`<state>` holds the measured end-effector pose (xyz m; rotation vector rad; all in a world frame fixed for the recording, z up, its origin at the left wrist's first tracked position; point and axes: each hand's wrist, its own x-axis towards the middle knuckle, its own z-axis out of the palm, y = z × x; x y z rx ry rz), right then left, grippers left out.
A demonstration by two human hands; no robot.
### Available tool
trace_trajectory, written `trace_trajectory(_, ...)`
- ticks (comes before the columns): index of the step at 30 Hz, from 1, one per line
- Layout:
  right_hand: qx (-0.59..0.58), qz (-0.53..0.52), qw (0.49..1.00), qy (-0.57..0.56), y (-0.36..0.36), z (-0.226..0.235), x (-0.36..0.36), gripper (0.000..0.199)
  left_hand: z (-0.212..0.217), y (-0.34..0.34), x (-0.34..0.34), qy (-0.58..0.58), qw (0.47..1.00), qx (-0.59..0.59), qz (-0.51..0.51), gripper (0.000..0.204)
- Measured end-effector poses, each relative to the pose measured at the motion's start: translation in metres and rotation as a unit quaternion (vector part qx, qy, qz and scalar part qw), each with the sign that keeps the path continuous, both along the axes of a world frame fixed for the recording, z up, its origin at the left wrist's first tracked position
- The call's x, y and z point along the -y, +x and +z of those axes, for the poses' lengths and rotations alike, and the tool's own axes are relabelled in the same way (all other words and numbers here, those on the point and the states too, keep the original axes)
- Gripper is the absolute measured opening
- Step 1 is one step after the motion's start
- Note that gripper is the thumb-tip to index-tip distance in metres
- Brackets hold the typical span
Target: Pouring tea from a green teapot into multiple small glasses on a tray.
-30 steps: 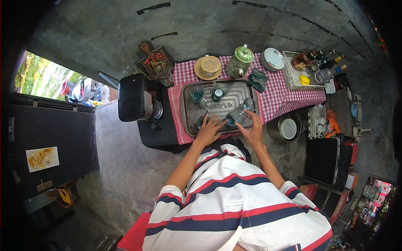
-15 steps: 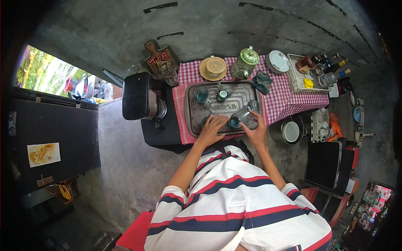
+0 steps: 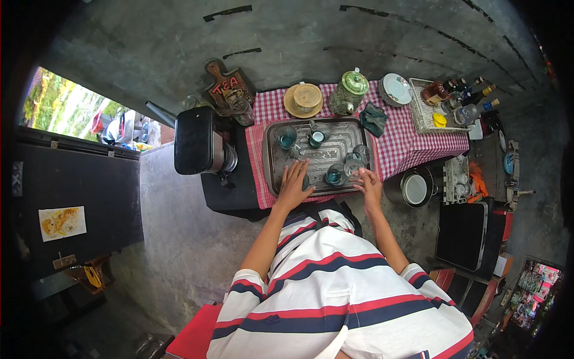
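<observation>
A metal serving tray (image 3: pixel 272 173) carries several glasses. My left hand (image 3: pixel 292 185) is at its near left, fingers stretched forward; a dark glass (image 3: pixel 305 181) shows between thumb and fingers, partly hidden. My right hand (image 3: pixel 369 186) is at the near right edge, its fingertips closed at the side of a clear glass (image 3: pixel 353 167). Just left of that glass stands a teal-tinted glass (image 3: pixel 335 175). Behind it is another clear glass (image 3: pixel 362 154). Toward the tray's far side stand a bluish glass (image 3: pixel 286 139) and a glass with a pale top (image 3: pixel 317 136).
Behind the tray sit a lidded woven container (image 3: pixel 307 97), a green-lidded jar (image 3: pixel 351 93), a dark cloth (image 3: pixel 373 118) and stacked plates (image 3: pixel 397 88). A wicker basket (image 3: pixel 421 113) with bottles is at right, a black appliance (image 3: pixel 194 139) at left. A pot (image 3: pixel 415 188) stands below the table edge.
The clear glass in my right hand went from tilted against the teal-tinted glass to upright on its right. My left hand shifted slightly, showing the dark glass on its other side.
</observation>
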<state>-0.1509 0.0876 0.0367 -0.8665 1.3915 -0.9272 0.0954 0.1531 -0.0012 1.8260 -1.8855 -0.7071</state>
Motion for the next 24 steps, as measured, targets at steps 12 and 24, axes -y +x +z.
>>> trace_trajectory(12,-0.002,0.146,0.989,-0.032,0.02,-0.005,-0.012,0.033,0.042,-0.036,0.02,0.033,0.963,-0.261,-0.054,0.087)
trace_trajectory(24,-0.113,0.196,0.97,-0.085,0.03,-0.002,0.001,0.043,0.041,-0.035,0.026,0.029,0.955,-0.294,-0.006,0.07)
